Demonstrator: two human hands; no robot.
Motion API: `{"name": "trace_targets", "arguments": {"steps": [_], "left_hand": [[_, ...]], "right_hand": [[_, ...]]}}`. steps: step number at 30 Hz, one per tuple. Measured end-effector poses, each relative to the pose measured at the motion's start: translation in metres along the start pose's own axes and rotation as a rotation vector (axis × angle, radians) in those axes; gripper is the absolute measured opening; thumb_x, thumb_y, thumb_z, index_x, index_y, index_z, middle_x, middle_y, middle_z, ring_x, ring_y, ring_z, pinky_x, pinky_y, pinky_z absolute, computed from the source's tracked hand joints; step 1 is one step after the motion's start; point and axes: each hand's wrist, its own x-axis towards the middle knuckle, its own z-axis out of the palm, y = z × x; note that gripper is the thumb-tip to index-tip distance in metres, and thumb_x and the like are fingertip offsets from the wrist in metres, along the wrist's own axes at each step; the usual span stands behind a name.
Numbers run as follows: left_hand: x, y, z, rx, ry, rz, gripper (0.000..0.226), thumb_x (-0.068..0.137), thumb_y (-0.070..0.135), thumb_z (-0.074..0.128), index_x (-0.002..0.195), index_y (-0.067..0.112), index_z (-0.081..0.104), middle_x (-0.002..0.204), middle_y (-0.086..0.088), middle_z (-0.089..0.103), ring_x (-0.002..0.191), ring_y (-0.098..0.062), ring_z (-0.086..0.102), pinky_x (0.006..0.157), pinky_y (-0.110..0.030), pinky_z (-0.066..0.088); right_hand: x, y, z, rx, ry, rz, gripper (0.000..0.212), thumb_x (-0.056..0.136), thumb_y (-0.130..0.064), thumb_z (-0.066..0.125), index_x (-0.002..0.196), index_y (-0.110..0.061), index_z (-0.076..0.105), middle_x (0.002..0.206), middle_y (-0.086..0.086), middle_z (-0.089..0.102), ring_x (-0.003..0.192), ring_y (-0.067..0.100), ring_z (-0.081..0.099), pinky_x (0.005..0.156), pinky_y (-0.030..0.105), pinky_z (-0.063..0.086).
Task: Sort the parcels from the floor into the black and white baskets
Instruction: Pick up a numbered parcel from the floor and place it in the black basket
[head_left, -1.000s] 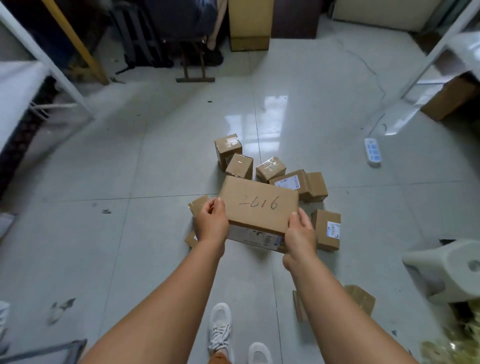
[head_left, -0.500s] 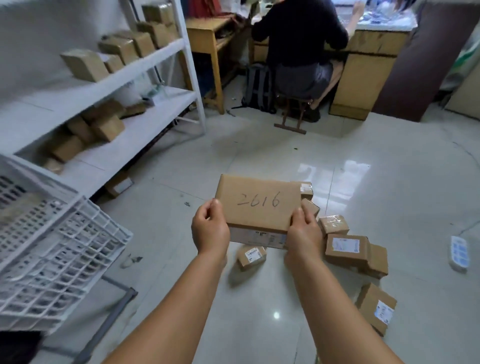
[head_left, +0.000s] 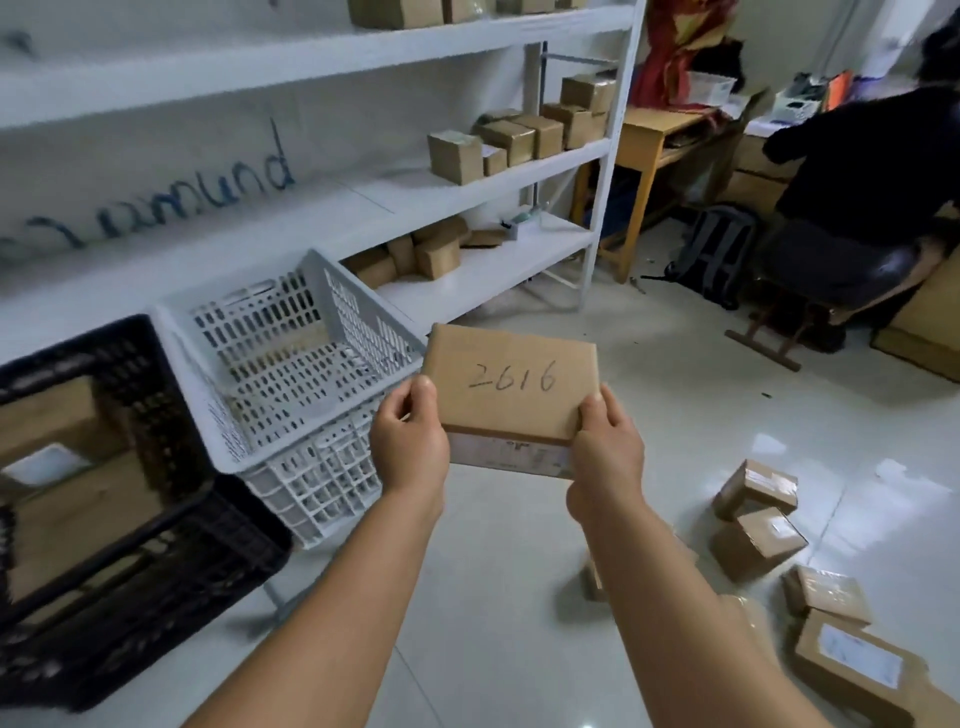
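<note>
I hold a flat brown parcel (head_left: 511, 384) marked "2616" in front of me, above the floor. My left hand (head_left: 410, 441) grips its left edge and my right hand (head_left: 605, 454) grips its right edge. The white basket (head_left: 270, 395) stands just left of the parcel, tilted, and looks bare inside. The black basket (head_left: 171, 551) sits further left and holds brown parcels. Several small brown parcels (head_left: 756, 540) lie on the floor at the lower right.
A white shelf unit (head_left: 467, 187) with several brown boxes runs along the wall behind the baskets. A person in black (head_left: 857, 171) sits on a stool at a wooden desk at the far right, with a backpack (head_left: 719, 254) on the floor beside them.
My view has swung left from the parcel pile to the baskets and shelves. The parcel stays gripped in both hands and is now beside the white basket.
</note>
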Motion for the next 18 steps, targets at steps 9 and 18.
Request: {"name": "trace_targets", "arguments": {"steps": [9, 18], "left_hand": [[0.058, 0.027, -0.132, -0.119, 0.137, 0.007, 0.027, 0.096, 0.037, 0.05, 0.11, 0.02, 0.065, 0.095, 0.006, 0.064, 0.077, -0.003, 0.056, 0.06, -0.021, 0.042], [0.11, 0.034, -0.268, -0.177, 0.276, -0.007, 0.021, 0.097, 0.037, 0.049, 0.109, 0.024, 0.061, 0.093, 0.012, 0.061, 0.079, 0.001, 0.052, 0.066, -0.019, 0.04]], "right_hand": [[-0.087, 0.01, 0.124, -0.054, -0.176, -0.016, 0.028, 0.098, -0.031, 0.042, 0.096, -0.044, 0.067, 0.12, 0.007, 0.061, 0.104, 0.027, 0.063, 0.083, 0.049, 0.057], [-0.17, 0.041, 0.241, -0.12, -0.346, -0.022, 0.037, 0.1, -0.027, 0.041, 0.08, -0.046, 0.066, 0.104, 0.002, 0.066, 0.098, 0.025, 0.064, 0.082, 0.053, 0.057]]}}
